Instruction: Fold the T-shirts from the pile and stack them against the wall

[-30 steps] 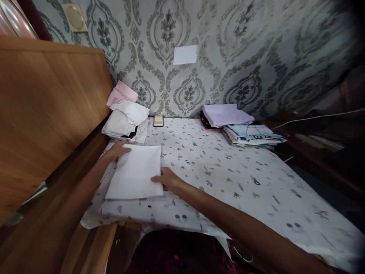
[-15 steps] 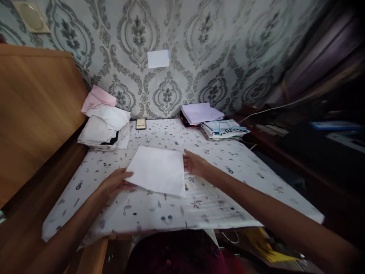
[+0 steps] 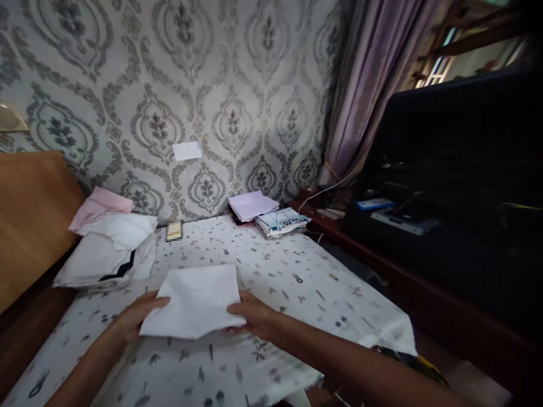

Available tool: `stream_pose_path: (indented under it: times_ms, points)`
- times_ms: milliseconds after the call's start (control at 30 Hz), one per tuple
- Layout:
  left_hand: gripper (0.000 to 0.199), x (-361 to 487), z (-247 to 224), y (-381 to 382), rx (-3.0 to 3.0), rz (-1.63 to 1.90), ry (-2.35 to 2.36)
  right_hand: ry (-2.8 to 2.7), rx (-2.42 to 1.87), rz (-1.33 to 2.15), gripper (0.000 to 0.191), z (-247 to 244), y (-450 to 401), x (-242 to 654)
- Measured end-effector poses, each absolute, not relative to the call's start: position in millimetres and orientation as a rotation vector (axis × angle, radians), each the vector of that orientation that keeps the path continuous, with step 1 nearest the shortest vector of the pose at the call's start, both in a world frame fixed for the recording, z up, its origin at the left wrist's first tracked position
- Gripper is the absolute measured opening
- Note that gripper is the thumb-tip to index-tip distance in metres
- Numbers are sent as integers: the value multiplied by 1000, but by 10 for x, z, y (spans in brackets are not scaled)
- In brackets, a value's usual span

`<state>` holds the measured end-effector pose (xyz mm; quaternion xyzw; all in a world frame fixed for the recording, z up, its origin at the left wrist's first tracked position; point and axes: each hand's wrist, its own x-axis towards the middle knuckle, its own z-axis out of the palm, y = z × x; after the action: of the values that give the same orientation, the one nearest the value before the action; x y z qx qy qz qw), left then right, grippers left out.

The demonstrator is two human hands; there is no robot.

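Over the patterned sheet, left hand and right hand grip white cloth; lettering on folded stack is illegible.

Folded white piece: matt cloth, lightly creased
Table cover: printed cloth, dull, slightly wrinkled
Side panel: smooth wood, faint sheen
Curtain: cloth, soft sheen
Wall covering: matt, paper-like

My head camera looks forward and down: left hand and right hand near, low; wall beyond, upper left.
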<state>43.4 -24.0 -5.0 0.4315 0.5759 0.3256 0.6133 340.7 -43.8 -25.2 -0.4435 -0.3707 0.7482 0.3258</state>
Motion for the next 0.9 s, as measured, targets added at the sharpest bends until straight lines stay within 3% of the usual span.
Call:
stream_pose_path:
  times_ms: [267, 500, 633, 733, 900]
  points:
    - [72, 1125, 190, -46, 918, 780, 1175, -979, -1207, 1803, 34, 156, -64, 4212]
    - [51, 1898, 584, 887, 1021, 881, 1110, -996, -1256, 1543, 19, 541, 670, 4889]
    - [43, 2459, 961, 1706, 1133, 1041, 1022, -1120, -1296, 1216, 24, 969, 1414, 5346]
    - [50, 2870, 1075, 2306, 1199, 1178, 954, -1166, -1316, 1013, 33, 1153, 2079, 5626]
    - [59, 3372, 622, 3074, 1145, 1259, 1091, -1192, -1527, 770, 43, 812, 3081, 5842]
